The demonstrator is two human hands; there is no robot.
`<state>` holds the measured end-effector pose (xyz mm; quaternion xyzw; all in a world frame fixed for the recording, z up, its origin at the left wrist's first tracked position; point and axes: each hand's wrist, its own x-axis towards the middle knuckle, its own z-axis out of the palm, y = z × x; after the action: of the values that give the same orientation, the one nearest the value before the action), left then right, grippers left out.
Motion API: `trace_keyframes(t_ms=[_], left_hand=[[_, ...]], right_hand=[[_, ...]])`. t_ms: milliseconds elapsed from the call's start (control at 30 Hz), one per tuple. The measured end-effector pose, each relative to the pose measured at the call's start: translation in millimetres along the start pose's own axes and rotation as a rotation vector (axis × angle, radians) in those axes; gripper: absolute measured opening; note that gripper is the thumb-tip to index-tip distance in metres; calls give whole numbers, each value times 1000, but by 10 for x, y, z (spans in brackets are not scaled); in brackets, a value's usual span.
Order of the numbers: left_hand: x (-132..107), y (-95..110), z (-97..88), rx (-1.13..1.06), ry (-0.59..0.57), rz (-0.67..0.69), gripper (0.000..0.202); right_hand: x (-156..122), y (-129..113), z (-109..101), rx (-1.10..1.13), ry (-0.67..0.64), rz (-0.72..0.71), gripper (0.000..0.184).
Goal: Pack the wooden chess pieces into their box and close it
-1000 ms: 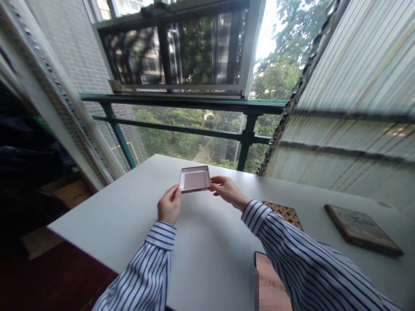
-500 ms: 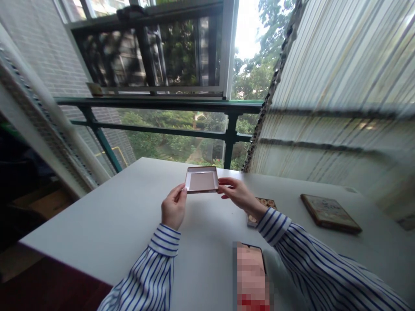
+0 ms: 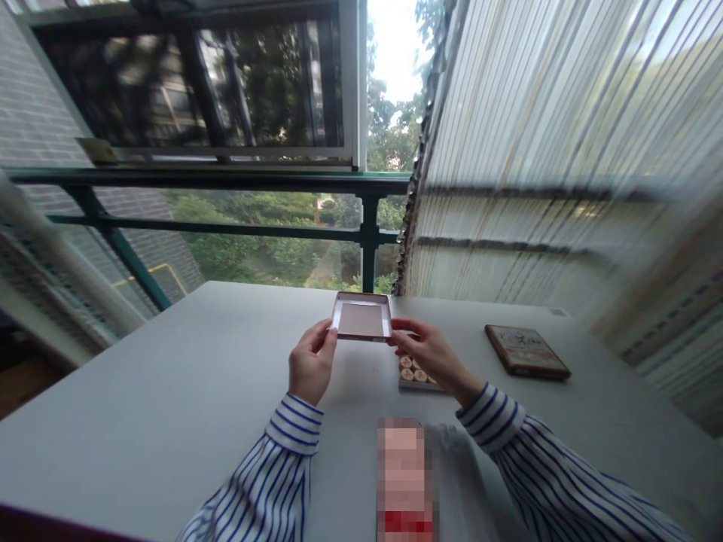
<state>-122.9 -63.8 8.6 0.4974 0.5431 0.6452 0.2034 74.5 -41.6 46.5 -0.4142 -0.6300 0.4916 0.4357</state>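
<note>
Table (image 3: 141,406): white, spread below everything else, its far edge by the railing.
Curtain (image 3: 508,150): pale with thin stripes, on the right.
Railing (image 3: 226,179): dark green, beyond the table.
Pixelated item (image 3: 404,474): flat, near the front of the table; details obscured.
Flat box (image 3: 528,350): brown-edged, lying toward the right, apart from the hands.
Right hand (image 3: 432,354): fingers gripping the tray's right edge.
Left hand (image 3: 312,361): thumb and fingers pinching its near left corner.
Shallow tray (image 3: 361,320): between both hands, tilted, inside facing the wearer.
Round pieces (image 3: 415,369): in rows, partly hidden by the right hand.
</note>
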Motion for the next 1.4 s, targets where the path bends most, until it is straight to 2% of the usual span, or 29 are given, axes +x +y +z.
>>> trace_keyframes(t_ms=[300,467,667,967,1200,1400], left_hand=[[-76,52,337,-57,-74,8,36],[-110,38,507,-75,-106,18,35],[-167,21,655,-123,-176,35,32],[-269,-85,616,-97,-215,149,26],[-308,-144,593,-72,-217,183,25],[-316,-102,565,-39,-203,249,26]], right_hand=[[-169,186,-286,56,111,16,40],[-263,229,-389,20,146,28,43],[-356,298,-507,-97,255,-26,40],[-509,465,-534,-243,282,-249,26],[-557,504,-514,-329,253,-351,34],[-566,481,-519,-520,329,-478,32]])
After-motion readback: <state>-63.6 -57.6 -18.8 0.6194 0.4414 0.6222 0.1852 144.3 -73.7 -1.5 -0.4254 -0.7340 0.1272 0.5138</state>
